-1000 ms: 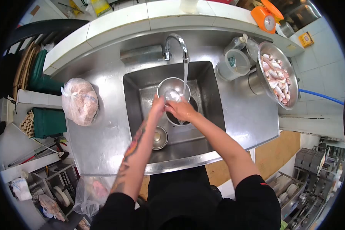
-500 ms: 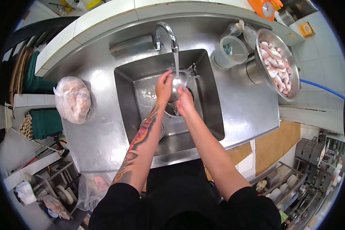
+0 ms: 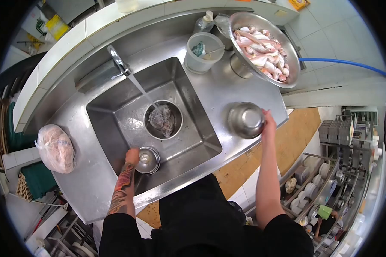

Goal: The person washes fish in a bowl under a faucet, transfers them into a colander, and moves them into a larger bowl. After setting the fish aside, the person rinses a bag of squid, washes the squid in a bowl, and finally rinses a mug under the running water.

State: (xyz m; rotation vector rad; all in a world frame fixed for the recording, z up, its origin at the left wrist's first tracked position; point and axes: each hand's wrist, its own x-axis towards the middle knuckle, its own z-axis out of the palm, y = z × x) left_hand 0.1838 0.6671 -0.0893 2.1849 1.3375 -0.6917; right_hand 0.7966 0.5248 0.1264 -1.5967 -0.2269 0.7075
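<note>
My right hand (image 3: pixel 268 124) grips the rim of an upturned metal bowl (image 3: pixel 248 120) on the counter right of the sink. At the sink's near left, my left hand (image 3: pixel 133 156) is closed on the edge of a small metal bowl (image 3: pixel 146 161), which sits with another round metal piece around it. Water runs from the faucet (image 3: pixel 119 63) into a metal pot (image 3: pixel 179 125) inside the sink (image 3: pixel 196 143). Dark, wet, greyish contents (image 3: pixel 162 121) lie in that pot.
A large metal bowl (image 3: pixel 292 76) of pink fish stands at the back right, beside a translucent bucket (image 3: pixel 197 63) and a bottle (image 3: pixel 203 24). A bagged lump (image 3: pixel 55 149) lies on the left counter. Part of another person (image 3: pixel 326 225) shows at the lower right.
My hands have moved apart: the right carried a metal bowl from under the faucet to the right counter, the left went down to the small bowl. The view has turned and shifted right.
</note>
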